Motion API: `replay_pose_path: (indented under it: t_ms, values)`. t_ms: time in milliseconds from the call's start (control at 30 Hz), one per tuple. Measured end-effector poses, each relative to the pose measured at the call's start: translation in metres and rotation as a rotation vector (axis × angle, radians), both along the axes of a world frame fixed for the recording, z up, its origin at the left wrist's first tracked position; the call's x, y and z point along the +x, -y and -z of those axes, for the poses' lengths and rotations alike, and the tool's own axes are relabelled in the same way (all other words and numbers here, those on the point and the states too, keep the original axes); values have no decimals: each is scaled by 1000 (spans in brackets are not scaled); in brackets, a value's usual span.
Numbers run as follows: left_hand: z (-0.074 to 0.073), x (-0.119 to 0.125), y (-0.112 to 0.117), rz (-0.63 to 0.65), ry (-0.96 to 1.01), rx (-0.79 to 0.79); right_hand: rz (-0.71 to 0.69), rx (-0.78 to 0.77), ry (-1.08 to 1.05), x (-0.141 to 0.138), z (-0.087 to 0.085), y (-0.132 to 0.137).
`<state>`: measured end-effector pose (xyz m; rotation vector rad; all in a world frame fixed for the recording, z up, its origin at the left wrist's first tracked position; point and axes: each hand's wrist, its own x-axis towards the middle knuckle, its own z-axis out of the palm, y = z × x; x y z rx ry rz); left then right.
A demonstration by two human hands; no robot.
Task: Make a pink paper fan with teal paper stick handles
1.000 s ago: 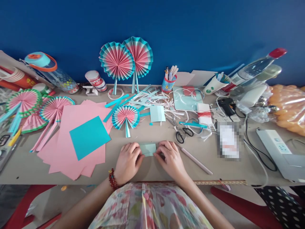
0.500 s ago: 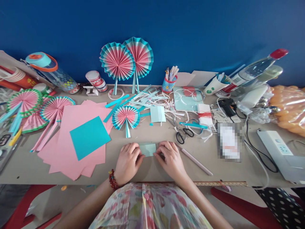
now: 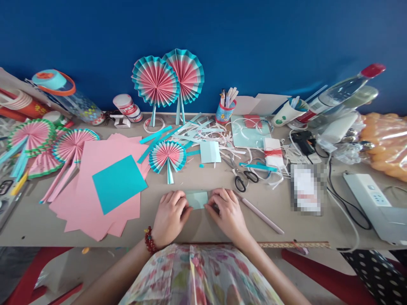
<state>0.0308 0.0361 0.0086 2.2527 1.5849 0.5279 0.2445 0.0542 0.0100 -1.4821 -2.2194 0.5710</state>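
A small pale green piece of paper (image 3: 197, 199) lies on the table in front of me, a crease running across it. My left hand (image 3: 171, 214) grips its left end, fingers curled and thumb along the edge. On the opposite end, my right hand (image 3: 226, 212) pinches the paper the same way. My fingers cover both ends. Just beyond stands a small pleated paper fan (image 3: 167, 156) lying flat, with a pale blue paper square (image 3: 210, 151) to its right. Close to my right hand are black-handled scissors (image 3: 244, 180) and a pink pen-like stick (image 3: 262, 215).
Pink paper sheets (image 3: 111, 169) with a teal sheet (image 3: 120, 184) on top lie at left, near more pleated fans (image 3: 76, 146). Paper strips (image 3: 203, 131) clutter the back. A pencil cup (image 3: 225, 112), a bottle (image 3: 340, 91) and a power strip (image 3: 369, 203) stand around the right side.
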Motion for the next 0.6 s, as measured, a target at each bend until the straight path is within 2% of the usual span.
replay_pose_path:
  t_ms: [300,500,600]
  values:
    - [5,-6,5,7,48,-32,-8,-5,-25,2,5,1]
    - [5,-8,7,162,19,44,-36,-1,-32,3,3,1]
    - [5,-9,7,197,0,71,-40,46,-18,3,3,3]
